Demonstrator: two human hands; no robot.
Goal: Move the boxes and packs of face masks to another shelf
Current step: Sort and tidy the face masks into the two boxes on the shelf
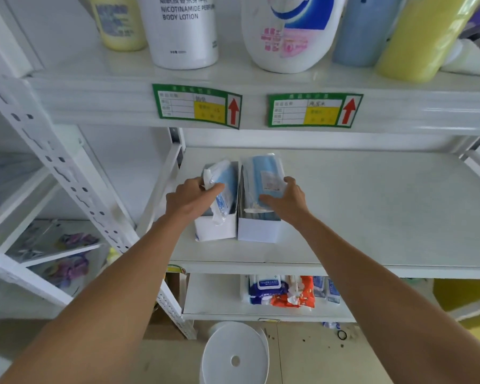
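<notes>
Two open white boxes stand side by side on the middle shelf [372, 212], near its left front. The left box [216, 228] holds a clear pack of blue face masks [224, 177], tilted, and my left hand [190, 199] grips that pack from the left. The right box [258, 230] carries another clear pack of blue masks [265, 173] lying on top. My right hand [287, 202] has its fingers wrapped over the near right end of this pack.
The shelf above carries a white body lotion bottle [180, 29], a white detergent bottle [291, 31], and yellow and blue containers. Two green labels [196, 105] stick to its front edge. Wipe packs [280, 291] lie on the lower shelf. A white round stool [234, 356] stands on the floor.
</notes>
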